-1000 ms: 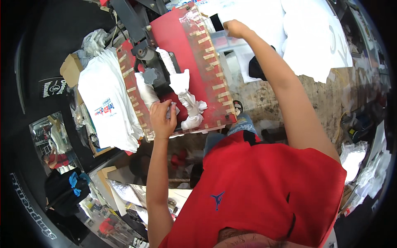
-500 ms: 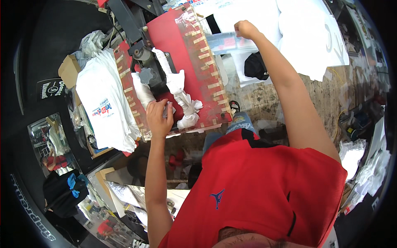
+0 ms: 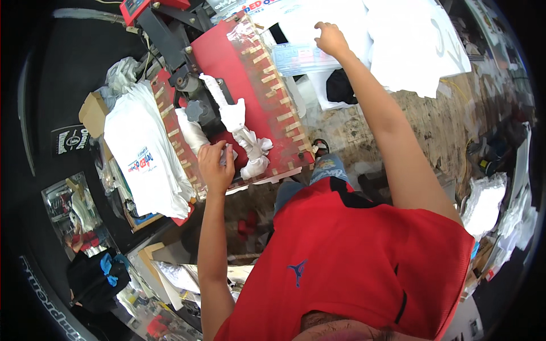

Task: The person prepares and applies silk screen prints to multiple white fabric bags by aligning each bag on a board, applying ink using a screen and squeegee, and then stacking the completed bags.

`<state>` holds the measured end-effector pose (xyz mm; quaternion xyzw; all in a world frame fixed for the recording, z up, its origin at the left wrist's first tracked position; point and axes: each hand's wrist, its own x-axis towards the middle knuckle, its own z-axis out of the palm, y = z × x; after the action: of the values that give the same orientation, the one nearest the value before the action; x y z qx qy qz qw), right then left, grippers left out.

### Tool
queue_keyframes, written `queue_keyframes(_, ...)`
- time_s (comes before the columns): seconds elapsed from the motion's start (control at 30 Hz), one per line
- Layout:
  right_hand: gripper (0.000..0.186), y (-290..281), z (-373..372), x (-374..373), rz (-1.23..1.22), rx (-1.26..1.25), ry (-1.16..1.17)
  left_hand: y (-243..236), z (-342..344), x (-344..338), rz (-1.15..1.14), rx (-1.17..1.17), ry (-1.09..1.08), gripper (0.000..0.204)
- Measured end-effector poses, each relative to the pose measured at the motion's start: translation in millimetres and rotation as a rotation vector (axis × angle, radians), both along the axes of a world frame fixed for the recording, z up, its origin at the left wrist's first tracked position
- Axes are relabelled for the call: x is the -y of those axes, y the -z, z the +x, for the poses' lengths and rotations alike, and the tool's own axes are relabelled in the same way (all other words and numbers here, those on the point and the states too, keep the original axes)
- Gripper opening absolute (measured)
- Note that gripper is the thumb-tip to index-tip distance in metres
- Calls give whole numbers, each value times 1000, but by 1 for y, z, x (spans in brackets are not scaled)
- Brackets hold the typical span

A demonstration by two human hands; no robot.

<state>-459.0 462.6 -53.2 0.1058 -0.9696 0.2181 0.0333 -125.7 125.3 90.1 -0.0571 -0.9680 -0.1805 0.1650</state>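
In front of me stands a heat press with a red top plate [image 3: 245,85], its edges bound with strips of tape. Its handle [image 3: 190,131] is wrapped in white cloth, and my left hand [image 3: 216,166] is closed round the near end of the left side. The cloth on the handle's right side is knotted and loose. My right hand [image 3: 331,41] reaches far right with its fingers apart, holding nothing I can see. Just below and left of it, a translucent bluish printed film [image 3: 301,59] lies over white fabric [image 3: 335,20].
A stack of white printed shirts [image 3: 145,150] sits left of the press, near a cardboard box [image 3: 94,113]. A black cloth item [image 3: 341,86] lies right of the press. White printed fabric [image 3: 415,51] spreads at the far right. A foot in a sandal [image 3: 321,146] shows below.
My right hand has gone from closed at the film's edge to open fingers, and the film now lies flatter. The left hand keeps its place on the handle. The view has shifted slightly.
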Motion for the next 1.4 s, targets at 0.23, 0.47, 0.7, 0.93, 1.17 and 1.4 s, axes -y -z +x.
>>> queue_keyframes(0.23,61,-12,127,-32,92,134,265,0,5,5,45,-42,45,15)
queue_keyframes(0.47,78,30,187,-29,55,234,365,-6,14,5,90,-44,116,16)
queue_keyframes(0.7,36,-34,192,-13,-267,-83,504,-18,-1,34,351,-127,177,17)
queue_keyframes(0.93,24,-111,337,60,-727,21,112,-27,-63,62,62,-275,266,40)
queue_keyframes(1.17,26,-113,457,62,-790,76,241,2,-82,68,22,-356,342,44)
queue_keyframes(1.4,23,-109,484,36,-772,-32,580,-19,-74,59,-33,-337,417,32)
